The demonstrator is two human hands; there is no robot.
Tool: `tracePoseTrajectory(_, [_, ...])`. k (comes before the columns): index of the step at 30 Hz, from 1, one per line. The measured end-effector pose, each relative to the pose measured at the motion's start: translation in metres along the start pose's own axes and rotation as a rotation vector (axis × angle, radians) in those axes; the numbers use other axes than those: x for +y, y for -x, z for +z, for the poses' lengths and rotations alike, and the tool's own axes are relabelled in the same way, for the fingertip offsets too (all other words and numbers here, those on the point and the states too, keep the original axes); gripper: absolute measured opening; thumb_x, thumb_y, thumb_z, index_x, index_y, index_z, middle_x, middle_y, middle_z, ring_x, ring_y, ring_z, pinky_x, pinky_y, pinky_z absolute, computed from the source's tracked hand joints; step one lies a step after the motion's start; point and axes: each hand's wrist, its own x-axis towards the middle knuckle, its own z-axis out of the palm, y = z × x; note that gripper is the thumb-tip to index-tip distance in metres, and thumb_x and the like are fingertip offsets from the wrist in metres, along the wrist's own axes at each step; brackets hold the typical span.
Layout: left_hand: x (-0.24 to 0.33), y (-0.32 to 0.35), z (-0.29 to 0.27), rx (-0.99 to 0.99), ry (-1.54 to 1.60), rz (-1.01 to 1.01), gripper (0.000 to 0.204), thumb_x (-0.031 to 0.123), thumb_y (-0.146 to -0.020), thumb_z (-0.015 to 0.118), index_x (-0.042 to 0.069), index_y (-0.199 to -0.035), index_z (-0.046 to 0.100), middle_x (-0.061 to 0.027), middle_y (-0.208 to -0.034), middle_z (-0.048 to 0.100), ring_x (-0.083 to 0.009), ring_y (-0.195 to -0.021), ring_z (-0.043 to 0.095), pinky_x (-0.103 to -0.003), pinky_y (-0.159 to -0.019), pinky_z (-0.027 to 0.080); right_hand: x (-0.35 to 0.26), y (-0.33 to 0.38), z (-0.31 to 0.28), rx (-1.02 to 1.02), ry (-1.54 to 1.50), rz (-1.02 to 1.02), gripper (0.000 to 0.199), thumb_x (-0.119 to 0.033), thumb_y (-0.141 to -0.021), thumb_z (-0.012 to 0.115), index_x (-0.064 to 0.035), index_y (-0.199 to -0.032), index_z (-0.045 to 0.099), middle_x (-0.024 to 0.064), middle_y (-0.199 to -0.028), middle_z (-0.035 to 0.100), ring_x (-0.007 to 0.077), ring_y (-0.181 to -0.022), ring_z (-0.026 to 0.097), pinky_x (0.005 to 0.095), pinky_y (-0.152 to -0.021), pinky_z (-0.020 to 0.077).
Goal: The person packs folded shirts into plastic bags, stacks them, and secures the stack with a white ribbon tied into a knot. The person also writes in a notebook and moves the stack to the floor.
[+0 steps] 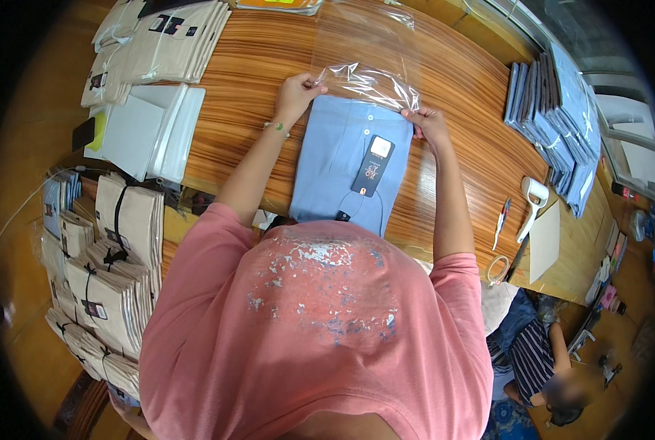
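Observation:
A folded light-blue garment (pixel 330 150) with small white buttons lies on the wood-grain table in front of me. A dark hang tag (pixel 373 169) on a cord rests on top of it. Beyond its far edge a clear plastic bag (pixel 368 44) stretches away, its near edge meeting the garment. My left hand (pixel 296 98) pinches the bag's near left corner, and my right hand (pixel 428 126) pinches the near right corner beside the garment's edge. Whether any of the cloth is inside the bag I cannot tell.
Beige folded garments (pixel 177 44) and white sheets (pixel 133 132) lie at the left, with more tied beige stacks (pixel 126 249) below. Tied blue garments (pixel 555 110) stand at the right, near a white-handled tool (pixel 531 209) and a slim pointed tool (pixel 501 224). Another person (pixel 536 359) is lower right.

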Motion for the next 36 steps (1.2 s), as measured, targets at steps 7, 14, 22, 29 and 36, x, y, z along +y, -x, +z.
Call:
tracePoseTrajectory(7, [0.002,-0.002,-0.022,-0.397,0.214,-0.214,0.018,0.011,-0.081,0.066,0.0,-0.096,0.065,-0.0018,-0.079,0.064,-0.0059,-0.057,0.049,-0.02,-0.052,0.041,-0.004,-0.002,-0.02,-0.09,0.065,0.118,0.018,-0.02,-0.076,0.075,-0.004,-0.078,0.066,-0.0024,-0.051,0.048,0.0051,-0.039,0.036,0.0216,-0.039,0.0336])
tracePoseTrajectory(14, [0.005,-0.002,-0.023,-0.445,0.286,-0.109,0.029,0.01,-0.08,0.068,0.002,-0.107,0.063,-0.0011,-0.085,0.062,-0.0044,-0.055,0.047,-0.018,-0.049,0.04,-0.004,-0.011,-0.022,-0.128,0.157,0.08,0.019,-0.023,-0.077,0.074,-0.0066,-0.086,0.068,-0.0037,-0.051,0.046,0.0045,-0.042,0.038,0.0209,-0.039,0.0369])
tracePoseTrajectory(22, [0.01,0.002,-0.037,-0.625,0.156,-0.305,0.048,0.014,-0.079,0.07,0.005,-0.123,0.052,0.0005,-0.087,0.063,-0.003,-0.053,0.045,-0.016,-0.047,0.039,-0.012,0.002,-0.028,-0.256,0.129,0.188,0.019,-0.024,-0.077,0.074,-0.0071,-0.084,0.068,-0.0022,-0.052,0.047,0.0054,-0.043,0.043,0.0214,-0.04,0.0392])
tracePoseTrajectory(29, [0.005,-0.001,-0.025,-0.562,0.24,-0.287,0.039,0.013,-0.08,0.068,0.007,-0.116,0.056,0.0026,-0.086,0.063,-0.0014,-0.052,0.042,-0.015,-0.044,0.035,-0.006,-0.007,-0.027,-0.097,0.21,0.054,0.018,-0.023,-0.076,0.075,-0.0079,-0.08,0.067,-0.0028,-0.054,0.05,0.0057,-0.041,0.038,0.0191,-0.039,0.0333])
tracePoseTrajectory(36, [0.013,0.007,-0.029,-0.589,0.244,-0.314,0.044,0.014,-0.08,0.069,0.005,-0.119,0.053,0.0017,-0.088,0.063,-0.0018,-0.052,0.042,-0.015,-0.045,0.036,-0.011,0.005,-0.037,-0.299,0.226,0.253,0.02,-0.023,-0.079,0.073,-0.0081,-0.09,0.064,-0.0051,-0.057,0.049,0.0035,-0.048,0.044,0.0185,-0.041,0.0354])
